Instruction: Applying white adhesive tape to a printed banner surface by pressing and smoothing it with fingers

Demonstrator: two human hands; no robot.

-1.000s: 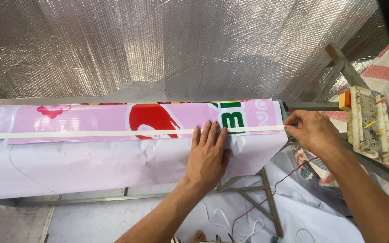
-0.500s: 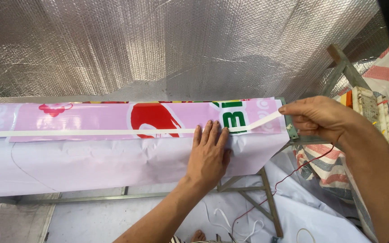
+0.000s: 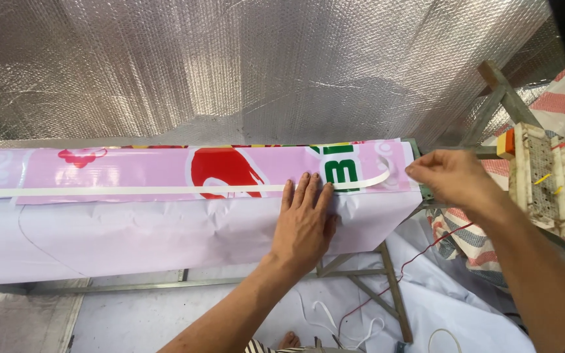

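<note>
Item: thin white strip of tape backing [image 3: 165,191], lying along the pink printed banner sheet [image 3: 132,167] and curling up off it at its far end, just short of the right hand.

Right hand [image 3: 449,178]: hovering past the end of the banner, fingertips pinched together; the curled end of the strip is rising toward them, but whether they are gripping it cannot be told.

Left hand [image 3: 305,222]: lying flat and spread, palm down, fingers pressing on the banner right beside the strip, with the palm resting on the white sheet [image 3: 132,235] that is hanging down over the edge of the surface. It is grasping nothing.

Banner detail: red shape [image 3: 220,171] lying just beyond the left hand's thumb side; green and white block [image 3: 342,168] sitting directly ahead of its fingertips.

Surroundings: crinkled silver foil bubble sheeting [image 3: 230,65] hanging behind the banner; worn wooden block with small pegs [image 3: 541,180] sitting beyond the right hand on a slanted grey frame; red wire [image 3: 420,252] trailing below the right wrist; metal frame legs [image 3: 387,287] standing beneath the left forearm.
</note>
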